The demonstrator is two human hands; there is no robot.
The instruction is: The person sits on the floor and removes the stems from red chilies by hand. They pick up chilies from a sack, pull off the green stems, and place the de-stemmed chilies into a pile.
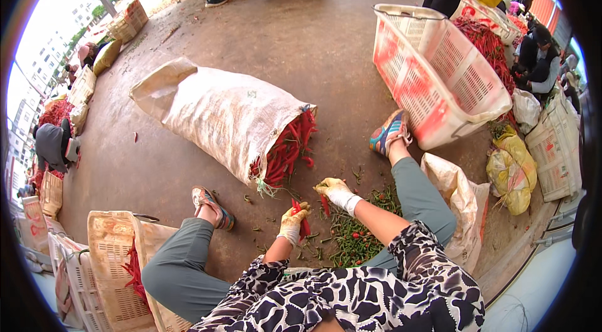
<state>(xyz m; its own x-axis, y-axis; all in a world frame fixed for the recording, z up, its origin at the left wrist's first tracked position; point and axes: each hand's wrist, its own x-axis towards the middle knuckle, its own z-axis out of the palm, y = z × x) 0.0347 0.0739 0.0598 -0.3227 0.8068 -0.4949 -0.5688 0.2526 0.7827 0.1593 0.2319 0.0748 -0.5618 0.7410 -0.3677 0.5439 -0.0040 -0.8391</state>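
My left hand (292,224), in a stained white glove, is closed around several red chili peppers (304,227) that stick out past the fingers. Just to its right, my right hand (336,192), gloved the same way, pinches a single red chili (325,206) that hangs down. Beyond both hands a white woven sack (225,111) lies on its side, its mouth facing me and full of red chilies (289,144). Beneath my right forearm spreads a heap of green stems (364,228) with a few red bits among them.
At my left, a plastic crate (110,256) holds some red chilies (135,275). A large red-stained crate (437,78) stands beyond my right foot. By my right leg slumps another woven sack (454,200), near a yellow bag (511,169). People sit by chili heaps (487,45) on both sides.
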